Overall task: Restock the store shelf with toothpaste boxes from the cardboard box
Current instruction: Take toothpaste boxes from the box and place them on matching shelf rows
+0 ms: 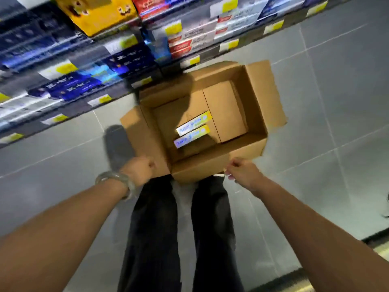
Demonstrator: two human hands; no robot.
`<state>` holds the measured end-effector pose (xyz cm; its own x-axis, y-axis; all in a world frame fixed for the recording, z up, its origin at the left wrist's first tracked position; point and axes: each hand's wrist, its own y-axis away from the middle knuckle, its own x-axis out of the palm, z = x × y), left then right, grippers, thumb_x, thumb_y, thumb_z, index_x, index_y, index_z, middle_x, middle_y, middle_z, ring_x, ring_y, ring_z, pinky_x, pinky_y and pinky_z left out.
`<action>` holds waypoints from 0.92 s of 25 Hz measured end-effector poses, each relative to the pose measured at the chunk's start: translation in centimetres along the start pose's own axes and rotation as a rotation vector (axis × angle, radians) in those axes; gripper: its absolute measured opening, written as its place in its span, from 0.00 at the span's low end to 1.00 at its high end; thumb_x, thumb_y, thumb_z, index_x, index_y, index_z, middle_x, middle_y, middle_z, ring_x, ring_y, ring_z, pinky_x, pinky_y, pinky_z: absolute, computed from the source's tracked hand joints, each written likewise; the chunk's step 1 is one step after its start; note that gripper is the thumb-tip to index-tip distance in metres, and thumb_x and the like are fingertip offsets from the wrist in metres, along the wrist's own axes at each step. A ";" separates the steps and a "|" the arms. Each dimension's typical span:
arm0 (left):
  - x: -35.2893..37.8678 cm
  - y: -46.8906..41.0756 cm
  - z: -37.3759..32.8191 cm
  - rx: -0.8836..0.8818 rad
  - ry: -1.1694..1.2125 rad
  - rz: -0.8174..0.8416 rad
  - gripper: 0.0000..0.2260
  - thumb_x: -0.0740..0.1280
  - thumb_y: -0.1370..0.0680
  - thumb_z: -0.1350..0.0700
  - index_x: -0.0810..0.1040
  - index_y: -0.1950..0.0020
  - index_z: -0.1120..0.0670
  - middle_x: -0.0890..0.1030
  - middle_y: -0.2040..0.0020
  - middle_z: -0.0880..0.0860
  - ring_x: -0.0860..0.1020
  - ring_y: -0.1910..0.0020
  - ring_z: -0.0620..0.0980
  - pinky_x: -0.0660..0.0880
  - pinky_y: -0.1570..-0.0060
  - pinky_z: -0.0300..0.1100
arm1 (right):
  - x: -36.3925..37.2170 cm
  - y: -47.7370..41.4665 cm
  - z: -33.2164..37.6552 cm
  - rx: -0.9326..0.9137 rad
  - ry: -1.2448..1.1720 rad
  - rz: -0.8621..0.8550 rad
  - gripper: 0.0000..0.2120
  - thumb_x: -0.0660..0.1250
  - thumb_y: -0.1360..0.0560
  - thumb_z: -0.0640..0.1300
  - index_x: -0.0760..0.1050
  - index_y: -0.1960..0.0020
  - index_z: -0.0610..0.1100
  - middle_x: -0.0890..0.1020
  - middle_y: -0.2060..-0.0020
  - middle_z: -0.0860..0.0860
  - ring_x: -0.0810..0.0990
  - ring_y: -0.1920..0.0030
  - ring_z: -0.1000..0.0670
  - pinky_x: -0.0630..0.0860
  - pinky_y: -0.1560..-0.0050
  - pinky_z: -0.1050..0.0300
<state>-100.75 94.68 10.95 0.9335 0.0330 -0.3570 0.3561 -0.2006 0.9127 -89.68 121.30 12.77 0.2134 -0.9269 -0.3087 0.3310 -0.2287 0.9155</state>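
Cardboard first: you have one cardboard box (212, 165) open at your 12 o'clock, over the grey tiled floor (336, 102). Whether it rests on the tiles or hangs just above them cannot be told. Two of its flaps are plainly spread, one at the box's 9 o'clock and one at its 2 o'clock.

Inside lie two toothpaste boxes (193, 123), white and blue with yellow ends. They lie flat on the bottom, side by side and touching along their long edges, in the part of the bottom toward 7 o'clock. The print on them is too blurred to read.

Your left grip (139, 169) is at the box's 8 o'clock, fingers curled, knuckles against the near edge of the 9 o'clock flap. You cannot tell whether it grasps the flap or only touches it. One pale, translucent bangle (113, 174) sits on that wrist.

Your right grip (242, 173) is at the box's 5 o'clock, fingers curled in at the corner of the near wall. Again it cannot be told whether it is clenched on the cardboard or merely beside it.

Below the box you see your two dark trouser legs (151, 228) and one grey shoe (117, 146), the shoe at the box's 9 o'clock.

From 9 to 1 o'clock runs the store shelf (63, 81), several tiers of packed cartons in blue, red, white and yellow. Yellow price tags (172, 28) line the edges. Motion blur keeps you from counting tiers or tags.
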 end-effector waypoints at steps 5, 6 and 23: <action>4.8 -11.4 -4.2 -0.081 0.371 -0.190 0.10 0.58 0.19 0.59 0.78 0.45 0.58 0.79 0.42 0.62 0.76 0.41 0.62 0.71 0.44 0.46 | -0.4 -14.2 -1.9 -0.049 0.184 -0.037 0.11 0.60 0.24 0.46 0.78 0.53 0.42 0.82 0.54 0.44 0.79 0.50 0.42 0.75 0.49 0.48; 5.3 -13.8 -4.8 -0.076 0.398 -0.182 0.10 0.58 0.19 0.58 0.78 0.46 0.58 0.79 0.42 0.62 0.76 0.41 0.62 0.73 0.41 0.48 | -0.2 -16.6 -2.1 -0.066 0.192 -0.047 0.10 0.60 0.24 0.47 0.78 0.54 0.44 0.82 0.55 0.44 0.79 0.51 0.42 0.75 0.49 0.49; 13.5 -41.4 -1.6 -0.395 0.624 -0.266 0.33 0.64 0.30 0.33 0.76 0.38 0.57 0.76 0.37 0.59 0.74 0.37 0.60 0.72 0.36 0.54 | 11.3 -43.1 -3.3 -0.030 0.030 -0.152 0.30 0.69 0.27 0.45 0.62 0.30 0.41 0.65 0.32 0.41 0.70 0.35 0.41 0.69 0.34 0.50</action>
<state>-102.83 104.97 -31.32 0.6240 0.5985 -0.5024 0.4499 0.2506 0.8572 -98.49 121.63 -30.99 0.1859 -0.8730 -0.4509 0.3889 -0.3561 0.8497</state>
